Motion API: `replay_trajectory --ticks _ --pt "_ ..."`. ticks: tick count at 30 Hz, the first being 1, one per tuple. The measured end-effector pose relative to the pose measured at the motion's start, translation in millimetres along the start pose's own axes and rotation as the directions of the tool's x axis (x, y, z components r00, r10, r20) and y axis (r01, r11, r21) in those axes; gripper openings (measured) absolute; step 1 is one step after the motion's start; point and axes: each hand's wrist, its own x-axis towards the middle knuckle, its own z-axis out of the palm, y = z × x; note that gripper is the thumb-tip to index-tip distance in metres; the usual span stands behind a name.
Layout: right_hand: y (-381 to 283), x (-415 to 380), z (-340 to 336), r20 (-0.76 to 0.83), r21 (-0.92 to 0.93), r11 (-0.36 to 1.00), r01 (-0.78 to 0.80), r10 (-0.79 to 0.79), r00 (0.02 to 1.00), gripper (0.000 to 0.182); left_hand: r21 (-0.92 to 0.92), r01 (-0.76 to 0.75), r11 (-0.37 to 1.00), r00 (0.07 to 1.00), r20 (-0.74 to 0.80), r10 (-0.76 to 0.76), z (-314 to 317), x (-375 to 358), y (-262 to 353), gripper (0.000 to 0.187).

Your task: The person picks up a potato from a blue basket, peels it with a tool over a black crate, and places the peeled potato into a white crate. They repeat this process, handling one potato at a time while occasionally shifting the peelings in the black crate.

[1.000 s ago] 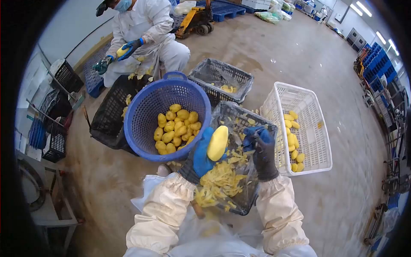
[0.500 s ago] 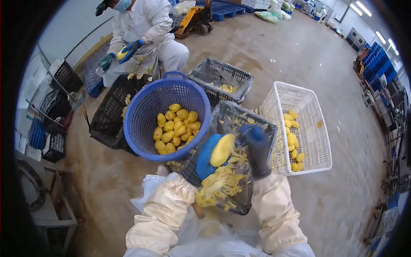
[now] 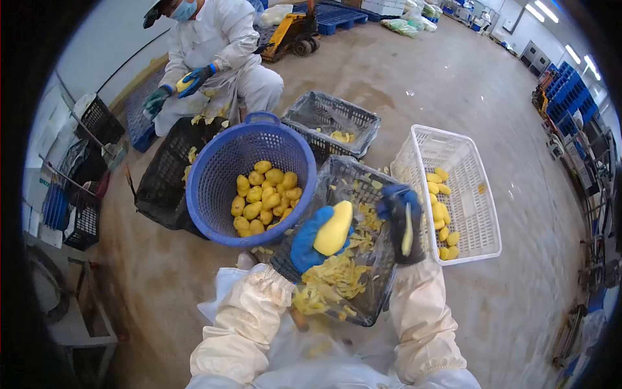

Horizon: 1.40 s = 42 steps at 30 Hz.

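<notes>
A large peeled yellow potato (image 3: 334, 229) rests in my left hand (image 3: 304, 245), its blue-gloved fingers wrapped round the lower side. My right hand (image 3: 392, 206), in a dark blue glove, is closed on a slim peeler (image 3: 407, 232); its pale handle shows along the wrist and its blade is hidden. The hands are apart, above a black crate (image 3: 381, 303) with a plastic liner. Yellow peelings (image 3: 337, 277) lie heaped in that crate beneath the potato. Left of my left hand stands a blue round basket (image 3: 217, 159) with many potatoes (image 3: 262, 194) in it.
To the right is a white crate (image 3: 489, 223) holding several peeled potatoes (image 3: 440, 214). Another lined black crate (image 3: 369, 129) stands behind. A co-worker (image 3: 217, 58) sits at upper left, holding a potato over a dark crate (image 3: 162, 188). A yellow pallet jack (image 3: 285, 35) stands farther back.
My right hand has moved slightly right, away from the potato, and turned so the peeler's handle shows. The potato is tilted more upright in my left hand.
</notes>
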Motion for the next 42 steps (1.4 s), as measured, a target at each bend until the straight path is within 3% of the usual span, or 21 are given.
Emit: replay_trajectory --ticks 3,4,6,9,11,12,13,15,17,20,23,26,30,31,33,34,37,38,40,41,42 --pt "-7.0 -22.7 37.1 0.291 -0.178 0.973 -0.147 0.195 0.937 0.011 0.255 -0.121 0.959 0.981 -0.12 0.156 -24.9 9.6 -7.8 0.042" --pt "0.3 -15.0 25.9 0.285 -0.174 0.973 -0.154 0.2 0.937 0.011 0.383 -0.152 0.911 0.958 -0.171 0.232 -22.9 7.1 -8.8 0.043" --pt "14.7 16.8 -13.7 -0.088 -0.144 0.989 0.011 -0.024 0.996 0.01 0.298 -0.1 0.949 0.98 -0.134 0.146 1.2 -4.1 -2.6 0.042" --pt "-25.2 0.6 9.2 -0.004 0.023 0.996 -0.088 0.088 0.996 0.009 0.17 -0.087 0.982 0.995 -0.039 0.095 -5.9 -0.1 2.2 0.042" --pt "-17.2 -18.3 31.7 0.126 -0.049 0.985 -0.167 0.172 0.977 0.01 0.377 -0.209 0.902 0.969 -0.043 0.243 -12.4 -0.8 5.7 0.042" --pt "-14.3 -24.8 36.8 0.24 -0.128 0.962 -0.243 0.268 0.933 0.01 0.582 -0.532 0.615 0.834 0.232 0.501 40.7 -20.4 4.1 0.041" --pt "-9.8 -21.9 33.8 0.238 -0.126 0.961 -0.248 0.271 0.933 0.01 0.584 -0.527 0.618 0.837 0.228 0.498 32.8 -18.1 2.6 0.041" --pt "5.2 -2.1 17.2 0.008 -0.082 0.985 -0.151 0.153 0.988 0.01 0.212 -0.107 0.971 0.989 -0.075 0.125 -0.7 -4.8 -1.5 0.043" --pt "5.7 16.1 -8.3 -0.138 -0.017 0.994 -0.105 0.102 0.985 0.01 0.212 -0.091 0.973 0.992 -0.065 0.107 -23.9 2.4 -2.2 0.045" --pt "-1.8 -7.3 17.3 0.01 0.062 0.997 -0.042 0.042 0.999 0.011 -0.126 -0.059 0.99 0.994 -0.1 0.047 -19.1 5.0 7.9 0.044" --pt "15.4 -26.4 32.4 0.355 -0.15 0.984 -0.101 0.148 0.923 0.012 -0.176 -0.174 0.969 0.973 -0.18 0.143 13.1 1.0 4.2 0.043" --pt "6.4 1.4 12.4 -0.03 -0.14 0.986 -0.085 0.082 0.996 0.009 -0.151 -0.125 0.981 0.985 -0.137 0.105 -14.2 2.8 3.7 0.037" --pt "7.3 -36.6 42.9 0.405 -0.114 0.993 -0.03 0.074 0.911 0.014 -0.172 -0.233 0.957 0.958 -0.211 0.195 -14.6 10.4 3.2 0.03" --pt "11.7 -41.9 50.1 0.392 -0.261 0.965 -0.03 0.134 0.91 0.013 -0.171 -0.231 0.958 0.958 -0.215 0.192 -18.1 10.9 1.4 0.03" --pt "10.3 -26.7 43.4 0.205 -0.043 0.993 -0.107 0.113 0.972 0.011 -0.2 -0.275 0.94 0.918 -0.344 0.196 -25.3 8.5 -5.1 0.029" --pt "2.6 -13.4 32.2 0.087 -0.088 0.99 -0.107 0.114 0.99 0.011 -0.302 -0.133 0.944 0.981 -0.173 0.082 -28.4 6.0 0.6 0.029" --pt "9.4 -24.3 37.8 0.193 -0.061 0.998 -0.029 0.041 0.98 0.006 -0.25 -0.177 0.952 0.965 -0.233 0.119 -25.4 6.7 1.3 0.032" --pt "10.3 -37.8 46.0 0.345 -0.279 0.94 0.198 -0.095 0.934 0.009 -0.249 -0.178 0.952 0.966 -0.23 0.12 -32.2 15.7 -3.9 0.032" --pt "6.3 -37.2 48.3 0.316 -0.176 0.981 -0.076 0.129 0.94 0.014 0.556 -0.454 0.696 0.781 -0.128 0.612 -34.6 29.8 -12.2 0.037" --pt "13.6 -21.9 33.8 0.193 -0.11 0.987 -0.119 0.139 0.971 0.015 0.559 -0.445 0.7 0.786 -0.13 0.604 -41.1 24.0 -12.8 0.037" --pt "0.6 -8.7 24.3 0.113 0.006 0.989 -0.146 0.144 0.983 0.014 0.238 -0.284 0.929 0.948 -0.077 0.309 -14.0 5.9 0.9 0.039"
